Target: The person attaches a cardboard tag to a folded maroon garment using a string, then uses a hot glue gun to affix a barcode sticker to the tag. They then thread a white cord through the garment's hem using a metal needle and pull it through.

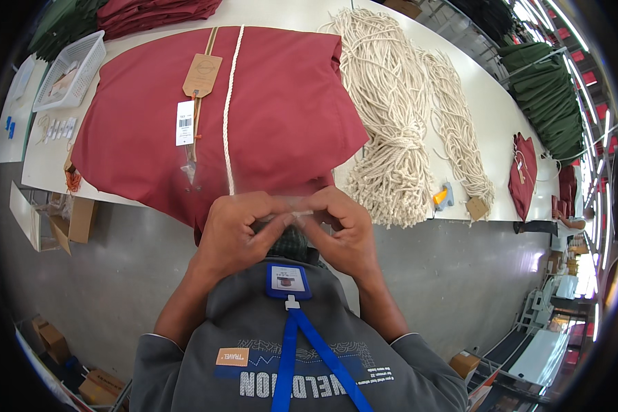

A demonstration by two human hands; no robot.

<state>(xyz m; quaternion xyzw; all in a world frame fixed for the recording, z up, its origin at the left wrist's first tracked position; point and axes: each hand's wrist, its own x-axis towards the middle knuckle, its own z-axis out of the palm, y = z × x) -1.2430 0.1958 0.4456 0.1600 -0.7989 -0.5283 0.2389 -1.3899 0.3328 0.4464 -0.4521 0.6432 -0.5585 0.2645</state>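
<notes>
Just past the table's near edge, my left hand [237, 232] and my right hand [340, 229] meet with fingertips pinched on a small piece of clear plastic [303, 212]. A folded red garment [288, 103] lies beyond them. A white braided cord [228, 108] runs across it and down toward my left hand. On the garment rest a brown card hang tag [202, 74] and a white barcode label [185, 122]. The lower end of the cord is hidden by my left hand.
Bundles of cream cord [386, 113] lie right of the garment, beside a tagging gun [444, 196]. At the left stands a white plastic basket [90, 64]. Cardboard boxes [82, 220] sit under the table's left side. A person [569, 226] is at the far right.
</notes>
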